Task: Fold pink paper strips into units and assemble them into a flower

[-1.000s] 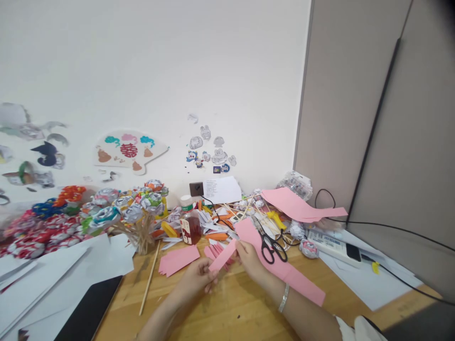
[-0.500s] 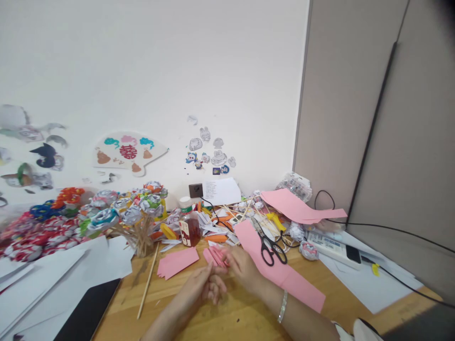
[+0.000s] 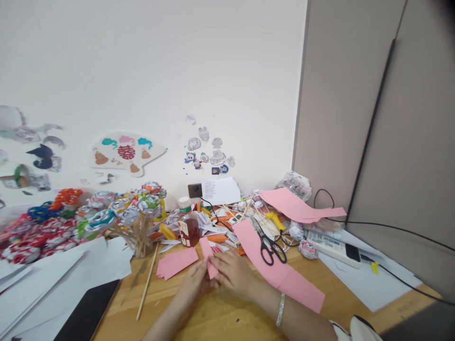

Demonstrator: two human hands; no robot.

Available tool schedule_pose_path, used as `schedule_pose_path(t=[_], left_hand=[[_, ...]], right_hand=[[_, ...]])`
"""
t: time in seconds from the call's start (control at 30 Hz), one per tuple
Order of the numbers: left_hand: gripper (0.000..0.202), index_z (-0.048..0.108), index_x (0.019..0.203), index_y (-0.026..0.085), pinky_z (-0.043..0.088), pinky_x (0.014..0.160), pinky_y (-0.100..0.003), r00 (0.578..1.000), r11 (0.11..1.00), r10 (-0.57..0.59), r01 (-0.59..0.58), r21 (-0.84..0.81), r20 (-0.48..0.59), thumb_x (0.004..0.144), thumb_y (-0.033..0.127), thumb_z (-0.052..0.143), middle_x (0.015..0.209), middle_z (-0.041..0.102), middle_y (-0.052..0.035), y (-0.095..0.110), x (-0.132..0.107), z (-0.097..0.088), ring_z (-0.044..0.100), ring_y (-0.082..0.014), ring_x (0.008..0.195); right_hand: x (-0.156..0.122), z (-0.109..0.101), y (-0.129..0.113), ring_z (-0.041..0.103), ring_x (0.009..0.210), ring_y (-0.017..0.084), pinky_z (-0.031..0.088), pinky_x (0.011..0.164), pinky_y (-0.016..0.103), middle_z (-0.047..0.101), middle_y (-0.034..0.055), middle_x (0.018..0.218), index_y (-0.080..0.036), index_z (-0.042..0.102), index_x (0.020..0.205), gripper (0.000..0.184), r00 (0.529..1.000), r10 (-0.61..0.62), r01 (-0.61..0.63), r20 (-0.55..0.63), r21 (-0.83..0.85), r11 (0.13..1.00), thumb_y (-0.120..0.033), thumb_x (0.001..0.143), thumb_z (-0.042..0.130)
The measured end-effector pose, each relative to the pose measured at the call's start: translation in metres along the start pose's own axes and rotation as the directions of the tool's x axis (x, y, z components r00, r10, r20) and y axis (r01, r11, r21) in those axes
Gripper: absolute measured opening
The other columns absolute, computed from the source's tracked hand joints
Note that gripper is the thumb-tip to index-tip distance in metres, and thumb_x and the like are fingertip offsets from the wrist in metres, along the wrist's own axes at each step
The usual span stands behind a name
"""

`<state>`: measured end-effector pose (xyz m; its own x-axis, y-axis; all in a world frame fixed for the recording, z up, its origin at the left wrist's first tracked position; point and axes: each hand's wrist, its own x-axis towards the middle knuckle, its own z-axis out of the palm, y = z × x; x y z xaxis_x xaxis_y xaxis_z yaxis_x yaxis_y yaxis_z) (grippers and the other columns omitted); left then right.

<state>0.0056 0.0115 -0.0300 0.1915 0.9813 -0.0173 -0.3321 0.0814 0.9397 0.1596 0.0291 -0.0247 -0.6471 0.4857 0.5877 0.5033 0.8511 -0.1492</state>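
Note:
Both my hands meet low at the table's middle over a small pink paper strip [image 3: 209, 257]. My left hand [image 3: 195, 284] has its fingers curled round the strip's lower end. My right hand [image 3: 232, 273], with a silver bracelet at the wrist, lies over the strip's right side with fingers pressed down on it. A stack of pink paper pieces [image 3: 177, 261] lies just left of my hands. A long pink sheet [image 3: 280, 272] stretches to the right, with black scissors [image 3: 267, 241] lying on it.
Paper roses on sticks [image 3: 131, 213] stand at the left beside white sheets [image 3: 53, 272]. A wooden skewer [image 3: 147, 282] and a small bottle [image 3: 187, 228] are near. Scraps and skewers pile at the back. A power strip [image 3: 332, 246] and cables lie right.
The pink strip was held up between both hands; now it is down on the table with both hands pressed over it. My hands have shifted slightly left.

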Motion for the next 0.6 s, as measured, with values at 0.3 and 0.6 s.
schedule_pose_path(t=[0.3, 0.6], left_hand=[[0.026, 0.057, 0.073, 0.015, 0.043, 0.058, -0.024, 0.997, 0.996, -0.027, 0.034, -0.078, 0.078, 0.068, 0.039, 0.065, 0.06, 0.058, 0.0003, 0.0064, -0.0066, 0.0061, 0.053, -0.0101, 0.054], [0.035, 0.052, 0.068, 0.015, 0.036, 0.045, -0.02, 1.0, 0.992, -0.001, 0.0, 0.126, 0.008, 0.066, 0.048, 0.062, 0.054, 0.054, 0.0023, -0.0009, -0.0008, 0.0019, 0.048, -0.008, 0.044]], right_hand=[[-0.0004, -0.0053, 0.0009, 0.043, 0.111, 0.017, 0.035, 0.095, 0.035, 0.05, 0.006, 0.123, -0.019, 0.038, 0.127, 0.038, 1.0, 0.013, -0.013, 0.003, 0.047, 0.999, -0.028, 0.09, 0.032], [0.0004, -0.0106, -0.003, 0.049, 0.097, 0.018, 0.038, 0.088, 0.034, 0.059, 0.0064, 0.103, -0.019, 0.045, 0.116, 0.032, 0.999, 0.004, -0.001, -0.039, 0.094, 0.996, -0.03, 0.085, 0.044]])
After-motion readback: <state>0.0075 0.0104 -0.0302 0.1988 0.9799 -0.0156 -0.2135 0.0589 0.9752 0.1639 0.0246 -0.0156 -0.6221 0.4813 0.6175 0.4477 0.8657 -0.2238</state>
